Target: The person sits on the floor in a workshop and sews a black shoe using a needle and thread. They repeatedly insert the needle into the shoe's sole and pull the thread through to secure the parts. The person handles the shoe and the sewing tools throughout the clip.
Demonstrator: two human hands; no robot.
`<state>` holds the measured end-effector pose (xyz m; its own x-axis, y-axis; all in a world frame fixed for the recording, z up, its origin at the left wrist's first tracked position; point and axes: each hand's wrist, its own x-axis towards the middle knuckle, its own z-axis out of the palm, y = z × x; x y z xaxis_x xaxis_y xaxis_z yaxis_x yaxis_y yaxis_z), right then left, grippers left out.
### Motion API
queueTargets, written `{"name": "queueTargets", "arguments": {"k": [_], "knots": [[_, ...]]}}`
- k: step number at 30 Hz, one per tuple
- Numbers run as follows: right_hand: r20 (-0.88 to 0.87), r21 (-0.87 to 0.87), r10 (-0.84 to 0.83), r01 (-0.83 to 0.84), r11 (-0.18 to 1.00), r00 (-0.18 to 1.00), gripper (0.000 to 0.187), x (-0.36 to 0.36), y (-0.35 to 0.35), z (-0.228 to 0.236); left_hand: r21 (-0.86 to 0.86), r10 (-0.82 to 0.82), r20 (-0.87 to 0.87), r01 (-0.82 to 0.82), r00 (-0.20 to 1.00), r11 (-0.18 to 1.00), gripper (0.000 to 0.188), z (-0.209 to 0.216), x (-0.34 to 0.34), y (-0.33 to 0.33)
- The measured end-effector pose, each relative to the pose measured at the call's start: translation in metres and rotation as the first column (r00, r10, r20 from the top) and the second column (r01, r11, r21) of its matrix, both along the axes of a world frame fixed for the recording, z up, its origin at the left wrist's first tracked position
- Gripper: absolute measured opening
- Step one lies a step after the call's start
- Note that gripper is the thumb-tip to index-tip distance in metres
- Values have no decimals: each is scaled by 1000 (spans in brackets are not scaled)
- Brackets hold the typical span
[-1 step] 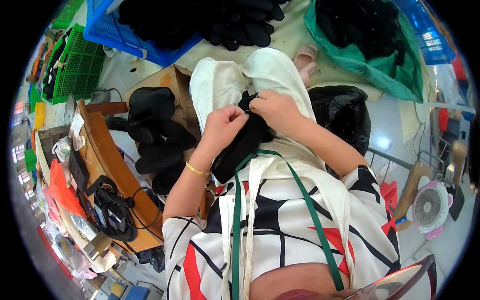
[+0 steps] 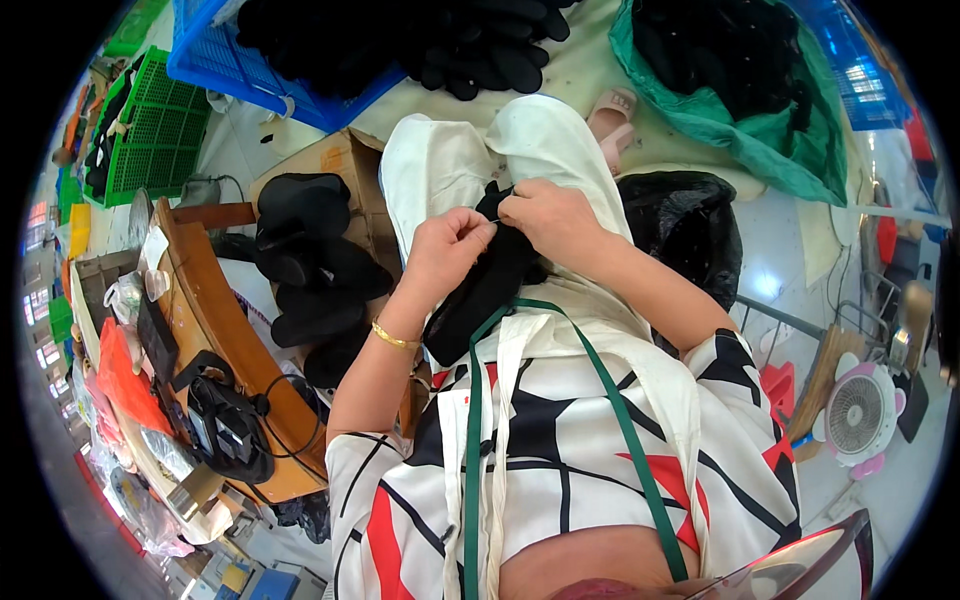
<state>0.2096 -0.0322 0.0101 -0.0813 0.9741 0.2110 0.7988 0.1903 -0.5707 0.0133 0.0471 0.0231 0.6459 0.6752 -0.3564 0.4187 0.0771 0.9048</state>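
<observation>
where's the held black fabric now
Near the head view's centre: the black fabric lies over the lap, its upper end between left hand and right hand.

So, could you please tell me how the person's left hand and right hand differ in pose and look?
The left hand has thumb and forefinger pinched together, while the right hand holds the upper end of the black piece. The left hand has a gold-coloured bracelet at its wrist; none shows at the right hand's. Both are bare and close together at the black piece.
</observation>
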Motion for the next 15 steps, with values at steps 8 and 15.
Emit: {"name": "queueTargets", "arguments": {"k": [8, 15], "knots": [[-216, -16, 20, -24, 1000, 976, 4, -6, 6, -5, -384, 167, 61, -131, 984, 914, 13, -19, -5, -1], [-834, -330, -283, -17, 944, 473, 13, -2, 7, -5, -570, 290, 67, -202, 955, 796, 10, -26, -12, -1]]}}
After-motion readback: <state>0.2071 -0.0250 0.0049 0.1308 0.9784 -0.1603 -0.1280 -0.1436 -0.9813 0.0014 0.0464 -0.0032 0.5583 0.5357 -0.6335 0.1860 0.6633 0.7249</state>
